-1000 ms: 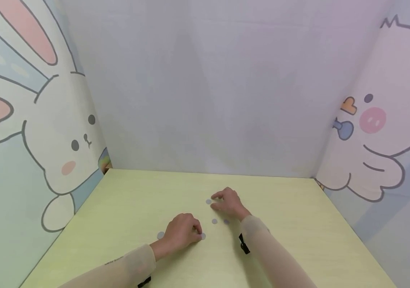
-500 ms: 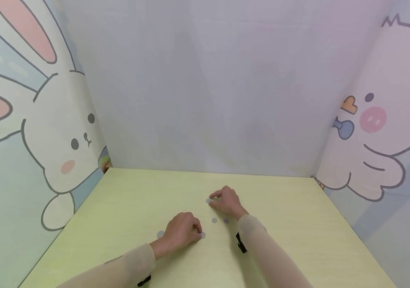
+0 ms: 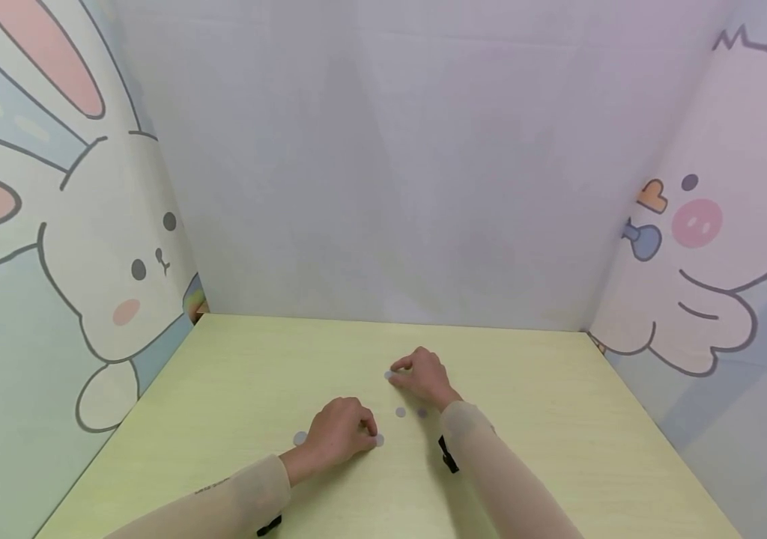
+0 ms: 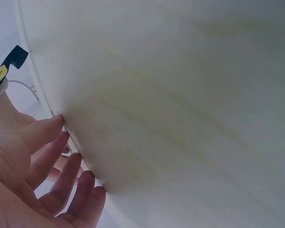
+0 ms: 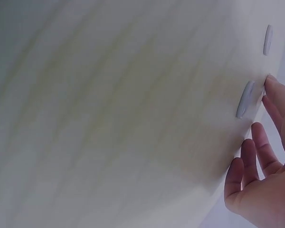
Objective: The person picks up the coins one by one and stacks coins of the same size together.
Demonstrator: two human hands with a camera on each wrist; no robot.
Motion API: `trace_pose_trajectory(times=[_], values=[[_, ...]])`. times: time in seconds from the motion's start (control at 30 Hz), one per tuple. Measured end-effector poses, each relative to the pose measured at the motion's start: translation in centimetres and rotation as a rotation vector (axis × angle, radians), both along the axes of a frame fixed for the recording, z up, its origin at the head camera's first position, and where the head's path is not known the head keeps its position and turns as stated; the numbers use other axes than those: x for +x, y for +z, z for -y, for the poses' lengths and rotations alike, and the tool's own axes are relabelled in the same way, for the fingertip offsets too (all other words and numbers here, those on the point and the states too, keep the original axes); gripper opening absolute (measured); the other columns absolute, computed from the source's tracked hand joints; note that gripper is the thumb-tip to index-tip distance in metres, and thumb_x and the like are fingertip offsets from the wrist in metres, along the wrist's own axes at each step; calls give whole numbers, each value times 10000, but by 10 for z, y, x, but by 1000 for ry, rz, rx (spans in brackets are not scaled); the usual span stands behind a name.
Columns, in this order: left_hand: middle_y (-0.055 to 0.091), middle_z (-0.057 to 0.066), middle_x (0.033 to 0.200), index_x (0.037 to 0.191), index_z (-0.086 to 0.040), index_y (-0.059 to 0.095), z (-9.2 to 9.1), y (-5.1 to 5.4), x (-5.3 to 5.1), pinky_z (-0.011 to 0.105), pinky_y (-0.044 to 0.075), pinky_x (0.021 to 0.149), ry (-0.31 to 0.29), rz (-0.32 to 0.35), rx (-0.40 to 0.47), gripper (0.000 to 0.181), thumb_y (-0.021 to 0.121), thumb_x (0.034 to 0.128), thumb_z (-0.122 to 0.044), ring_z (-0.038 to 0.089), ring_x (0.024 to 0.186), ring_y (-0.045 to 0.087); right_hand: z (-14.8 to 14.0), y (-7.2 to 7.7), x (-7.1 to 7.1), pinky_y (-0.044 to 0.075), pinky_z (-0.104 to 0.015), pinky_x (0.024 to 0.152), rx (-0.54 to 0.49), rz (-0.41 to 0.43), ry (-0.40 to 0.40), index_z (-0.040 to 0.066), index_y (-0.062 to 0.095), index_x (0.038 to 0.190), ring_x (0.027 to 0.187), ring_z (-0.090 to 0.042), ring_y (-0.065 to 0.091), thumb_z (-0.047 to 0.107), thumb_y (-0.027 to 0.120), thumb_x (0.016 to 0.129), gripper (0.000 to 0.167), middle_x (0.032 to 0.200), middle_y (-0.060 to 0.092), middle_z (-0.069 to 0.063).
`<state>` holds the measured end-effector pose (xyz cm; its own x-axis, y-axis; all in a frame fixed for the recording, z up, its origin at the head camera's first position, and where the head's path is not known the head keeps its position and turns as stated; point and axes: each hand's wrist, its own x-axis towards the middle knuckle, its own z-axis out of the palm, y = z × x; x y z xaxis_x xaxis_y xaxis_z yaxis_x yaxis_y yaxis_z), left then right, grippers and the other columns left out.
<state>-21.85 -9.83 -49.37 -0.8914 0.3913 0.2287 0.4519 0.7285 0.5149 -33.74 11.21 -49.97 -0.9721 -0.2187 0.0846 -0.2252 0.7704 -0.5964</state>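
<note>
Several small grey discs lie flat on the pale yellow table [image 3: 242, 359]. My left hand [image 3: 338, 433] pinches the left side of one disc [image 3: 380, 440] between thumb and index finger, the other fingers bent. Farther back, my right hand [image 3: 424, 376] has its thumb and index finger at the edges of another disc [image 3: 388, 375]. In the left wrist view my left hand [image 4: 47, 175] has its fingertips down at the tabletop. The right wrist view shows my right hand [image 5: 266, 161] at the surface, its disc hidden behind the fingers.
Two discs [image 3: 400, 412] [image 3: 422, 413] lie between my hands, below the right one; one more disc [image 3: 299, 438] is left of my left hand. Cartoon-printed cloth walls [image 3: 383, 165] stand around the table's back and sides.
My right hand has shifted slightly left, and its thumb and index finger have come onto the edges of the back disc. The left hand looks unchanged.
</note>
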Motion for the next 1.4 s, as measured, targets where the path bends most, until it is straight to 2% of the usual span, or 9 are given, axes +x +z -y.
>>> trace_pose_trajectory(times=[0.3,0.57,0.77,0.9,1.13,1.4], values=[[673,-46,843,784,-213,807,0,1,2,268,474,643,-6,-10,-4,127,924,832,-208,67,770,547,5,-1,0,514,-524,982,12,-20,7,178,859,1053,1115,-299,617,252,846,927,147,1154,667,-87],[663,-51,840,788,-217,810,1,1,2,268,463,639,-1,-6,-1,121,921,834,-204,65,770,536,5,-3,-3,558,-480,921,3,-23,9,169,862,1016,1084,-287,673,243,853,924,118,1163,717,-69],[658,-58,830,788,-211,810,1,0,2,251,453,630,-11,-11,2,120,917,837,-186,44,736,504,6,-5,-5,527,-412,862,27,-43,40,162,860,1017,951,-184,599,240,829,948,109,1045,671,-22],[654,-60,822,795,-208,815,2,1,2,249,446,621,-15,-6,13,113,917,839,-191,37,724,489,5,-5,-6,510,-394,817,18,-61,53,136,848,1059,900,-168,571,231,825,948,148,1008,675,-27],[663,-52,836,801,-208,817,2,1,2,249,456,637,-9,13,5,109,917,843,-202,42,737,500,4,-6,-9,505,-369,784,35,-57,78,143,850,1074,881,-159,567,235,826,952,155,998,668,-26],[641,-58,823,804,-216,815,1,1,2,253,447,614,-7,10,4,110,919,839,-212,43,724,490,6,-6,-11,531,-363,803,97,-116,121,139,857,1023,881,-144,601,237,830,948,126,969,682,4]])
